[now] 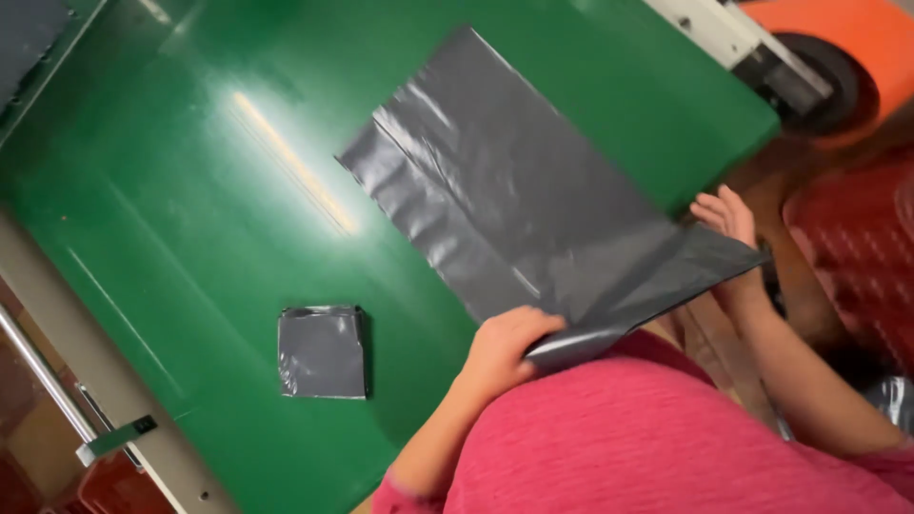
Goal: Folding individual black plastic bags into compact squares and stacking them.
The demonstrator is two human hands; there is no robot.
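Observation:
A large grey plastic bag (514, 190) lies spread flat across a green table (171, 209), with its near end hanging over the table's edge. My left hand (505, 347) grips the bag's near corner at the table edge. Off the table's right side, my right hand (728, 217) holds the bag's other near corner, fingers curled on the plastic. A second grey bag (322, 352), folded into a small square, rests on the table to the left of my left hand.
An orange machine part with a black wheel (828, 67) stands beyond the table's far right corner. A red patterned surface (857, 247) lies to the right. A metal rail and latch (105, 438) run along the table's left side.

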